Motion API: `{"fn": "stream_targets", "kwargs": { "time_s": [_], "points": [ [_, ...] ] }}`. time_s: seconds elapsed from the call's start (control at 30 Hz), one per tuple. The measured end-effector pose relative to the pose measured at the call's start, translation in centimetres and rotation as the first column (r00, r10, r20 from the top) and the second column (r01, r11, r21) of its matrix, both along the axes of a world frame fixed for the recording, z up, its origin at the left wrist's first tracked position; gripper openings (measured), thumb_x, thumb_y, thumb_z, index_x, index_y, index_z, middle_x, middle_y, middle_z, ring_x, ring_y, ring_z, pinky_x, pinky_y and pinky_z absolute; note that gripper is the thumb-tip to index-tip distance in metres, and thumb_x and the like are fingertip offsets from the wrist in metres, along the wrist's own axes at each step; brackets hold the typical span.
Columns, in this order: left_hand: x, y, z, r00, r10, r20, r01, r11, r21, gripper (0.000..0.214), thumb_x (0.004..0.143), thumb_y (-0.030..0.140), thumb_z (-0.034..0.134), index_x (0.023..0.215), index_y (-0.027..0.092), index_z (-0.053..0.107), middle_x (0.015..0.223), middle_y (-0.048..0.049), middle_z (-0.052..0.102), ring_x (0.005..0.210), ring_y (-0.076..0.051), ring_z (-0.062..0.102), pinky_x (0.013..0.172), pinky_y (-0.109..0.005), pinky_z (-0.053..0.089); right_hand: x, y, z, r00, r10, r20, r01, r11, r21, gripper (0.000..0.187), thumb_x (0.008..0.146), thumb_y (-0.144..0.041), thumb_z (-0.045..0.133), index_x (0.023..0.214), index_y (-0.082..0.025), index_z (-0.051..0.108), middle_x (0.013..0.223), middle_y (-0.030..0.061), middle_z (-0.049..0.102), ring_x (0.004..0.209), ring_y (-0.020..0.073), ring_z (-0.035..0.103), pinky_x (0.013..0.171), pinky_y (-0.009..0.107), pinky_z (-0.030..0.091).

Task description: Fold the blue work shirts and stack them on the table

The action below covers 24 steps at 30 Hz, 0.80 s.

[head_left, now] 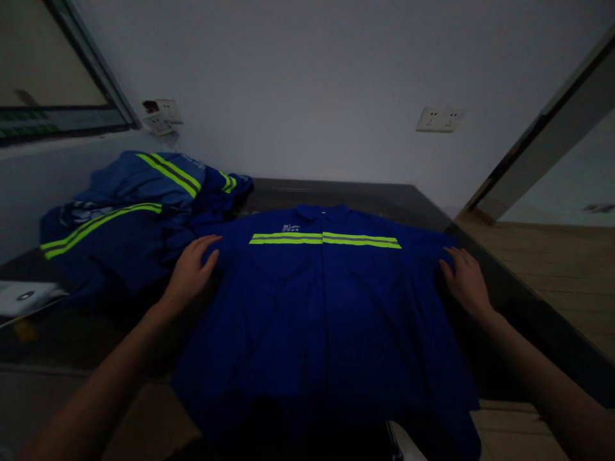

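A blue work jacket (298, 301) with a collar and yellow-green reflective bands across the chest lies spread flat, front side up, its lower part reaching past the table's near edge. My left hand (195, 266) is beside the sleeve on the left, fingers stretched and thumb apart. At the other sleeve, my right hand (465, 276) has its fingertips at the cloth, with thumb and fingers spread. Neither hand visibly grips the fabric. White lettering sits above the left chest band. The hem is dark and hard to make out.
A heap of similar blue garments (120, 237) lies on the left of the dark table (375, 192). A white device (26, 298) with a cable is at the far left. Wall sockets (439, 120) are above the table, and wooden flooring (552, 269) shows at right.
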<state>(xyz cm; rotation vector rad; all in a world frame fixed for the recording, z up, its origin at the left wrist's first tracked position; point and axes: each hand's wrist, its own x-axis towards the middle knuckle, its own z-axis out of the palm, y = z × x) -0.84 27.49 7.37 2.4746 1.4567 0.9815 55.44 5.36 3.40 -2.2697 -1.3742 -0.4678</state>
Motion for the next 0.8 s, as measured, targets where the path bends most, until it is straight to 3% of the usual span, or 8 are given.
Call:
{"fn": "stream_targets", "kwargs": {
  "time_s": [0.1,0.17,0.27,0.37,0.47,0.57,0.67,0.8],
  "points": [
    [-1.5,-7.5,1.4,0.983,0.041,0.179,-0.020,0.993,-0.120,0.039,0.089,0.047,0.042,0.112,0.022,0.062,0.106,-0.0039,0.068,0.098,-0.020,0.065,0.090,-0.033,0.050,-5.2,-4.7,2.6,0.951,0.084,-0.297,-0.051,0.992,0.119,0.050,0.086,-0.051,0.043,0.116,-0.017,0.062,0.123,0.0153,0.063,0.118,0.0314,0.056,0.102,0.047,0.043],
    [-3.0,-12.9,0.3,0.959,0.135,0.250,-0.081,0.974,-0.213,0.035,0.087,0.049,0.046,0.103,0.024,0.063,0.085,-0.0006,0.069,0.079,-0.019,0.067,0.076,-0.029,0.053,-8.6,-9.3,3.8,0.837,0.143,-0.528,-0.114,0.990,0.087,0.044,0.079,-0.058,0.051,0.104,-0.025,0.067,0.110,0.0088,0.069,0.104,0.0298,0.064,0.092,0.042,0.051],
    [-5.3,-19.8,-4.1,0.908,0.281,0.311,-0.195,0.940,-0.279,0.034,0.084,0.054,0.045,0.084,0.025,0.062,0.068,0.0008,0.062,0.065,-0.019,0.063,0.065,-0.030,0.053,-11.5,-16.6,3.7,0.672,0.084,-0.736,-0.180,0.982,-0.052,0.042,0.076,-0.066,0.053,0.073,-0.027,0.069,0.073,0.0064,0.071,0.073,0.0264,0.068,0.073,0.039,0.058],
    [-6.4,-24.2,-9.7,0.821,0.412,0.394,-0.255,0.884,-0.392,0.033,0.083,0.056,0.044,0.080,0.027,0.058,0.074,-0.0005,0.064,0.076,-0.022,0.066,0.071,-0.033,0.055,-11.8,-21.8,1.2,0.572,-0.036,-0.820,-0.240,0.948,-0.209,0.052,0.075,-0.071,0.048,0.052,-0.027,0.062,0.043,0.0050,0.054,0.043,0.0206,0.056,0.050,0.035,0.055],
    [-5.9,-26.1,-14.3,0.754,0.456,0.473,-0.207,0.848,-0.488,0.042,0.071,0.058,0.060,0.099,0.027,0.058,0.107,-0.0051,0.066,0.104,-0.027,0.064,0.090,-0.038,0.054,-12.1,-23.9,-2.8,0.526,-0.066,-0.848,-0.152,0.974,-0.170,0.043,0.066,-0.067,0.058,0.058,-0.026,0.067,0.054,0.0072,0.065,0.049,0.0236,0.062,0.045,0.034,0.054],
    [-4.6,-26.2,-16.7,0.695,0.481,0.534,-0.140,0.819,-0.556,0.062,0.060,0.057,0.072,0.110,0.025,0.055,0.120,-0.0097,0.062,0.113,-0.031,0.061,0.096,-0.042,0.052,-13.8,-24.0,-6.7,0.523,-0.004,-0.852,-0.026,0.999,-0.021,0.034,0.061,-0.056,0.064,0.079,-0.028,0.071,0.089,0.0067,0.075,0.081,0.0311,0.071,0.062,0.037,0.061],
    [-3.4,-26.1,-17.0,0.667,0.524,0.529,-0.129,0.781,-0.611,0.059,0.062,0.061,0.069,0.108,0.025,0.059,0.117,-0.0085,0.066,0.114,-0.031,0.061,0.100,-0.042,0.050,-15.5,-23.6,-9.5,0.571,0.002,-0.821,-0.011,1.000,-0.006,0.036,0.063,-0.054,0.062,0.087,-0.029,0.070,0.097,0.0041,0.075,0.097,0.0335,0.068,0.078,0.040,0.061],
    [-3.6,-26.3,-15.1,0.656,0.562,0.503,-0.099,0.725,-0.682,0.055,0.062,0.066,0.064,0.099,0.025,0.066,0.109,-0.0056,0.071,0.116,-0.032,0.060,0.100,-0.043,0.049,-15.5,-24.0,-10.7,0.596,-0.061,-0.801,0.064,0.998,-0.028,0.039,0.067,-0.057,0.057,0.090,-0.029,0.069,0.106,0.0043,0.073,0.109,0.0350,0.063,0.089,0.045,0.057]
  ]
}}
